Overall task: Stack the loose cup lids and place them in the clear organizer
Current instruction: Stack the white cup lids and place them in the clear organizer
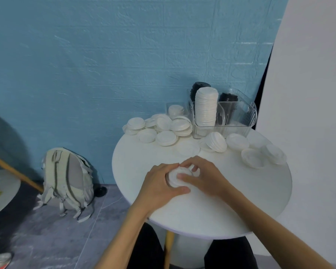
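Observation:
A small stack of white cup lids (175,177) sits near the middle of the round white table (241,200). My left hand (159,184) grips it from the left, thumb under its near side. From the right my right hand (202,175) holds the same stack, fingers curled over its top. The clear organizer (239,115) stands at the table's back and holds a tall column of white lids (205,107) and black lids (228,98). Several loose white lids (166,137) lie at the back left. More loose lids (252,157) lie at the right.
A single flat lid (187,148) lies between my hands and the organizer. A tipped short stack of lids (216,141) leans in front of the organizer. A backpack (68,179) rests on the floor to the left, against the blue wall.

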A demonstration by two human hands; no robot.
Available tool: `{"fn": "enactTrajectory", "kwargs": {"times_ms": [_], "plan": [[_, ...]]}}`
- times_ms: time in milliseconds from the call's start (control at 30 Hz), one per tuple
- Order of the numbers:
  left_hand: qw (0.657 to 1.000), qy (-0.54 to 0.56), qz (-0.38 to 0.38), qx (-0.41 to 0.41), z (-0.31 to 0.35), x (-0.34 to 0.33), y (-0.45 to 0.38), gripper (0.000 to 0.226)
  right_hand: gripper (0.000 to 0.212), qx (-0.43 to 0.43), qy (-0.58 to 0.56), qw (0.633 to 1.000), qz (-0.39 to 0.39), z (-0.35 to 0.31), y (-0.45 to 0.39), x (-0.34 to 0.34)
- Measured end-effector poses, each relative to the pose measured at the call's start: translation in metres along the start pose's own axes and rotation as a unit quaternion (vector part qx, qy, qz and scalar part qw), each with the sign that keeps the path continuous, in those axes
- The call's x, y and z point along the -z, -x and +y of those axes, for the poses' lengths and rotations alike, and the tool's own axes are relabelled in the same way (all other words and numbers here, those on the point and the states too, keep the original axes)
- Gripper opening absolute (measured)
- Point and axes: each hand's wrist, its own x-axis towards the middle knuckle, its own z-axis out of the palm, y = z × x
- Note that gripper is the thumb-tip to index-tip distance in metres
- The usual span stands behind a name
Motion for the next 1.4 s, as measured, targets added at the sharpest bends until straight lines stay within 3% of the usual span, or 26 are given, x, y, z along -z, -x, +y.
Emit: {"fn": "enactTrajectory", "kwargs": {"times_ms": [133, 300, 400, 733, 867, 967, 1100, 1200, 1300, 1400], "plan": [[1.000, -0.018, 0.000, 0.004, 0.003, 0.000, 0.000, 0.080, 0.029, 0.037, 0.098, 0.990, 0.099, 0.004, -0.028, 0.011], [1.000, -0.014, 0.001, 0.013, 0.001, 0.001, 0.000, 0.078, 0.048, -0.023, 0.220, 0.975, -0.013, 0.009, -0.053, 0.007], [1.000, -0.014, 0.012, 0.013, 0.000, 0.000, -0.001, 0.078, 0.050, -0.022, 0.227, 0.973, -0.025, 0.014, -0.051, 0.004], [1.000, -0.008, 0.011, 0.016, 0.000, 0.003, 0.000, 0.080, 0.017, 0.005, 0.210, 0.977, -0.032, 0.009, -0.040, 0.018], [1.000, -0.008, 0.010, 0.016, 0.001, 0.003, 0.001, 0.080, 0.016, 0.006, 0.195, 0.980, -0.047, -0.001, -0.039, 0.024], [1.000, -0.006, 0.008, 0.016, 0.001, 0.004, 0.001, 0.078, 0.025, 0.014, 0.196, 0.979, -0.049, -0.004, -0.039, 0.028], [1.000, -0.002, 0.007, 0.013, 0.001, 0.004, 0.001, 0.077, 0.074, -0.043, 0.242, 0.961, -0.124, -0.009, -0.045, 0.039], [1.000, 0.000, 0.010, 0.011, 0.001, 0.003, 0.001, 0.077, 0.085, -0.068, 0.282, 0.944, -0.160, -0.014, -0.051, 0.043], [1.000, 0.009, 0.008, 0.013, 0.001, 0.004, 0.002, 0.079, 0.080, -0.059, 0.237, 0.965, -0.092, -0.016, -0.051, 0.046], [0.999, 0.027, 0.005, 0.020, 0.001, 0.004, 0.000, 0.091, 0.073, -0.008, 0.060, 0.997, 0.044, -0.013, -0.043, 0.042]]}}
